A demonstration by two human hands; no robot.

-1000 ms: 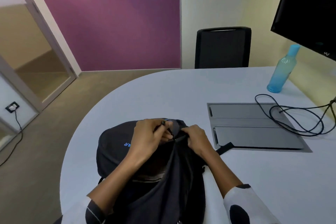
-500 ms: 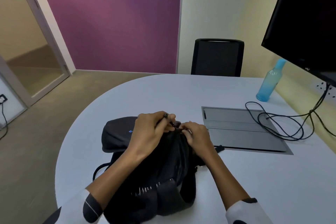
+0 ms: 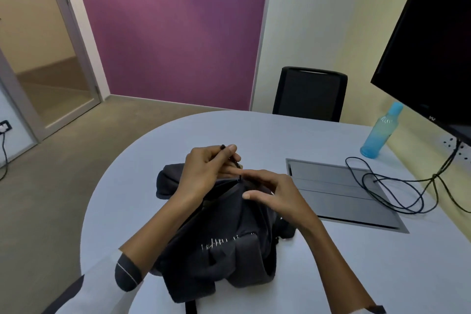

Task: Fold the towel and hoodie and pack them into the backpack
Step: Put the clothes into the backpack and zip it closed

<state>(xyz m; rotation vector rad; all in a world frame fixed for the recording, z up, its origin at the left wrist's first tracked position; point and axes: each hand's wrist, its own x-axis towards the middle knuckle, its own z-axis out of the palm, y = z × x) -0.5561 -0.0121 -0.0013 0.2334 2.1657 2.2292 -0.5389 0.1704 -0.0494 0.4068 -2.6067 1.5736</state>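
A glass door and a purple wall close the room at the left. One soft, dark fabric backpack (image 3: 224, 242) lies near the rounded left edge of the smooth pale desk (image 3: 356, 275). The left hand (image 3: 206, 171) pinches a thin black zipper cord at the backpack's top; the right hand (image 3: 272, 194) rests loose-fingered on the fabric, grasping nothing. Further right sit one flat grey hatch (image 3: 339, 194), one coiled black cable (image 3: 397, 191), one translucent blue bottle (image 3: 382, 132), and one black chair (image 3: 309, 93).
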